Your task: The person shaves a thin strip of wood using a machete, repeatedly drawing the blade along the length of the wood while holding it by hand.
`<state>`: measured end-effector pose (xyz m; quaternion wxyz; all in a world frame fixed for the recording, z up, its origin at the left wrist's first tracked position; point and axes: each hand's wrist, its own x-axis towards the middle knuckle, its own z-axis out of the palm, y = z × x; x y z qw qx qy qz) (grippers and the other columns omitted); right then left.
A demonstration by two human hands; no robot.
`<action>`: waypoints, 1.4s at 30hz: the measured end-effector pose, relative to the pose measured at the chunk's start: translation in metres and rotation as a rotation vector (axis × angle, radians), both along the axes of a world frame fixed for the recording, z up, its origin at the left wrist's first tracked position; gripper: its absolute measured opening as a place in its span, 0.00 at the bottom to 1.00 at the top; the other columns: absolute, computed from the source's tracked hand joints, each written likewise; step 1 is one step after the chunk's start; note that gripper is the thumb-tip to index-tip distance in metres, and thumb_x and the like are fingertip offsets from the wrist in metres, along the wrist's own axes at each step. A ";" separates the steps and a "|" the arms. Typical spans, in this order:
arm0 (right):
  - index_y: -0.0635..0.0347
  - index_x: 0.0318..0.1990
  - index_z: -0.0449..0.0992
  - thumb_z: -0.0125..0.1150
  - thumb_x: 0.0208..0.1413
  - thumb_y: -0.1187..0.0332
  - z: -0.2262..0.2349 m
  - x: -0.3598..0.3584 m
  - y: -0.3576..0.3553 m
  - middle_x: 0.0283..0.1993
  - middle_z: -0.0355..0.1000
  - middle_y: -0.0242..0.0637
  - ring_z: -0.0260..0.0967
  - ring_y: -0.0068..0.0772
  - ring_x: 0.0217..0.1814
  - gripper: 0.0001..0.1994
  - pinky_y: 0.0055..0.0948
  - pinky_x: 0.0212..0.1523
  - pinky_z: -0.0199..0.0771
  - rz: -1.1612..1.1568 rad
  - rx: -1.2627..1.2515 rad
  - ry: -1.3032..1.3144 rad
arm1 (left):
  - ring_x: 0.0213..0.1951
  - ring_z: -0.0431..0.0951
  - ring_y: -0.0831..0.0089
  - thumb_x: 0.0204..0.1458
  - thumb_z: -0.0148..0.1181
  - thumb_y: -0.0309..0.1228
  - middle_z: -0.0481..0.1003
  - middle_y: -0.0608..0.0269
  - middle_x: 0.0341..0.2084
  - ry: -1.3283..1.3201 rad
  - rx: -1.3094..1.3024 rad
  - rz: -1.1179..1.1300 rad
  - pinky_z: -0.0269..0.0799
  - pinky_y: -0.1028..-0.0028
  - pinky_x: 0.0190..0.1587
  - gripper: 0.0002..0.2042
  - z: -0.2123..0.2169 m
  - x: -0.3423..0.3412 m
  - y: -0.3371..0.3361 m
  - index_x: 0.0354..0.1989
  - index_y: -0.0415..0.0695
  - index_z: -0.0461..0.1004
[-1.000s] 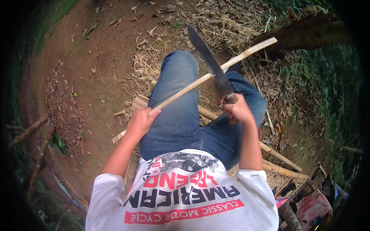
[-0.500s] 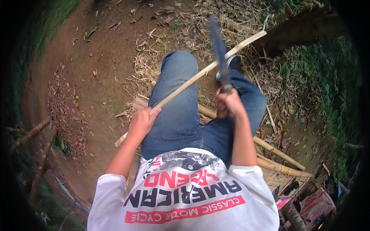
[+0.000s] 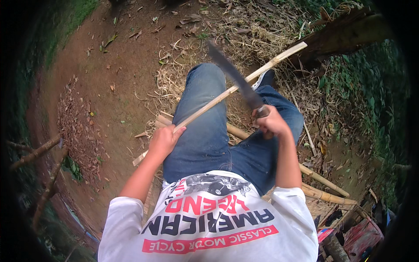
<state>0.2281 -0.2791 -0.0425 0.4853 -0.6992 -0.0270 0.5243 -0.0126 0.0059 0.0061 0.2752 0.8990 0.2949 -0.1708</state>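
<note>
A long pale bamboo strip (image 3: 209, 104) runs slantwise over my thighs, from low on the left up to the far right. My left hand (image 3: 164, 140) grips it near its lower end, and a short piece sticks out behind the hand. In my right hand (image 3: 271, 122) is the dark handle of a machete (image 3: 235, 77). Its long dark blade points up and to the left, crossing the strip around the middle of its far half. Whether the edge touches the strip I cannot tell.
Curly pale shavings (image 3: 262, 30) cover the ground ahead of my knees. Bamboo poles (image 3: 327, 196) lie beside my right hip, near a crumpled reddish sheet (image 3: 363, 236). A thick dark log (image 3: 345, 32) lies at the far right. Sticks (image 3: 39, 153) stand at the left.
My right hand has moved slightly right and toward me. The machete blade has swung from nearly upright to leaning left. The strip is still in my left hand, barely shifted.
</note>
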 end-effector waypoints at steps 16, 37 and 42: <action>0.62 0.36 0.73 0.60 0.43 0.79 -0.019 -0.048 0.026 0.19 0.66 0.28 0.62 0.20 0.15 0.11 0.23 0.16 0.61 -0.074 0.089 0.100 | 0.30 0.74 0.38 0.59 0.52 0.52 0.72 0.34 0.21 -0.045 -0.005 0.008 0.67 0.52 0.32 0.29 -0.007 -0.001 0.000 0.25 0.32 0.73; 0.63 0.38 0.73 0.61 0.45 0.82 0.027 -0.092 -0.014 0.18 0.65 0.30 0.60 0.20 0.13 0.11 0.23 0.12 0.56 -0.302 0.212 0.084 | 0.16 0.63 0.75 0.62 0.48 0.53 0.62 0.61 0.11 -0.177 -0.422 0.163 0.61 0.69 0.23 0.29 0.005 0.014 0.021 0.18 0.38 0.66; 0.62 0.35 0.74 0.61 0.45 0.81 0.053 -0.104 -0.032 0.18 0.66 0.29 0.60 0.19 0.13 0.08 0.23 0.13 0.58 -0.464 0.201 -0.111 | 0.12 0.53 0.84 0.63 0.42 0.57 0.55 0.76 0.11 -0.391 -0.976 0.370 0.49 0.80 0.15 0.27 0.061 0.091 0.032 0.17 0.52 0.55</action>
